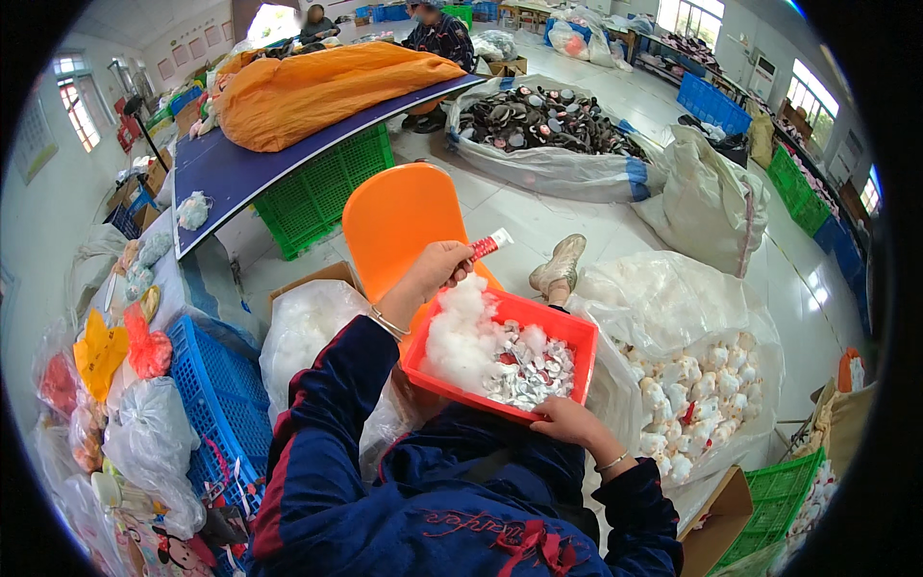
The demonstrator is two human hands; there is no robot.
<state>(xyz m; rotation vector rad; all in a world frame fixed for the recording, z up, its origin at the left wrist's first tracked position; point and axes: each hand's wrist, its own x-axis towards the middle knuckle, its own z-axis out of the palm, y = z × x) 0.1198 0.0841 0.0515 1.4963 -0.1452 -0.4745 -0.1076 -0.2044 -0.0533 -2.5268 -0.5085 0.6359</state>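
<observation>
A red plastic tray (588, 361) rests on my lap. White fibre stuffing (457, 341) fills its left part, and many small silvery pieces (534, 373) lie in the right part. Above its far left corner, my left hand (444, 265) is closed round a small red-and-white tube (491, 244), whose pale end points up and to the right. At the near right edge, my right hand (567, 423) has its fingers curled over the tray's rim. Part of that hand's grip is hidden.
An orange chair (394, 216) stands just beyond the tray. Bags of stuffing (312, 322) and small white stuffed pieces (707, 385) flank me. Blue crates (216, 394) stand left. Farther off are a blue-topped table (216, 173) and a sack of dark pieces (538, 120); two people sit beyond.
</observation>
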